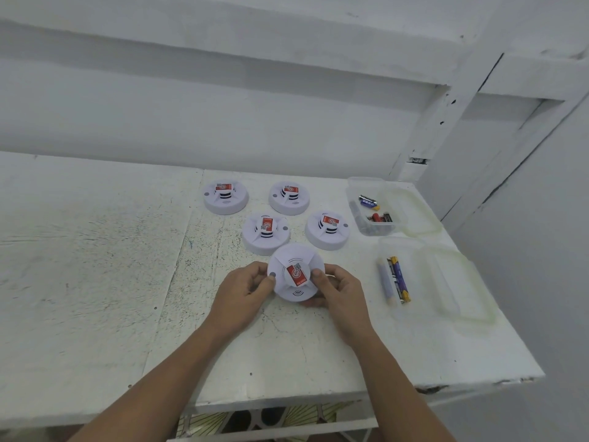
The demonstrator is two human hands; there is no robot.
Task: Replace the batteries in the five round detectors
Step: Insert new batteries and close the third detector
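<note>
Both my hands hold one white round detector [294, 256] with a red label, tilted up just above the table. My left hand [247, 290] grips its left rim, thumb on the top face. On the right rim sits my right hand [339, 290], thumb beside the red label. Several more detectors lie on the white table [95, 266] behind it: back left [226, 199], back middle [289, 199], centre [266, 233] and right [328, 230]. A clear box [393, 275] to the right holds purple and yellow batteries [398, 280].
A second clear box [371, 207] at the back right holds mixed loose batteries [377, 217]. Each box has its lid lying to its right, the far lid [414, 212] and the near lid [459, 285]. The table's right edge runs close past the lids. A white wall stands behind.
</note>
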